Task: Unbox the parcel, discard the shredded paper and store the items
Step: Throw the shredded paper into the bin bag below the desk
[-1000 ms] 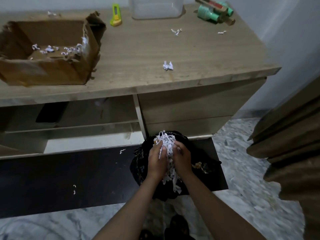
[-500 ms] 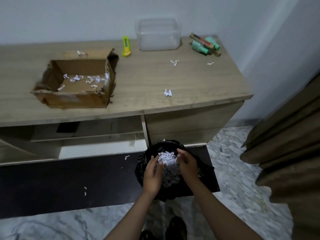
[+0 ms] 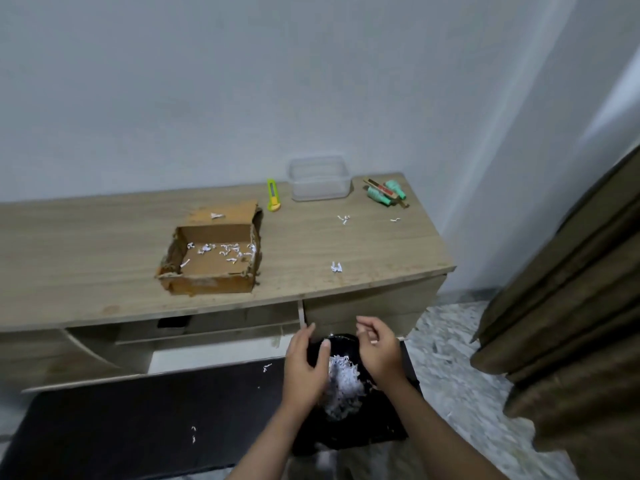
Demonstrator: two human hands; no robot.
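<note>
Both your hands hover over the black bin bag [image 3: 349, 431] on the floor: left hand [image 3: 304, 368] fingers spread, right hand [image 3: 379, 349] loosely curled, neither holding anything. Shredded paper [image 3: 343, 382] sits heaped in the bag between them. Farther, on the desk [image 3: 104, 251]: torn box [image 3: 211, 261] with a few scraps inside, cutter [image 3: 273, 195], clear tub [image 3: 320, 178], green items [image 3: 386, 192] at the far corner.

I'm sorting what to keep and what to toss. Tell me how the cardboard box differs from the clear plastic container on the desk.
The cardboard box is brown, opaque and torn along its edges; the clear plastic container is see-through and looks intact. The cardboard box holds scattered paper shreds; the container looks empty. The box sits mid-desk, the container at the back by the wall. Both are open-topped and stand upright on the desk.
</note>
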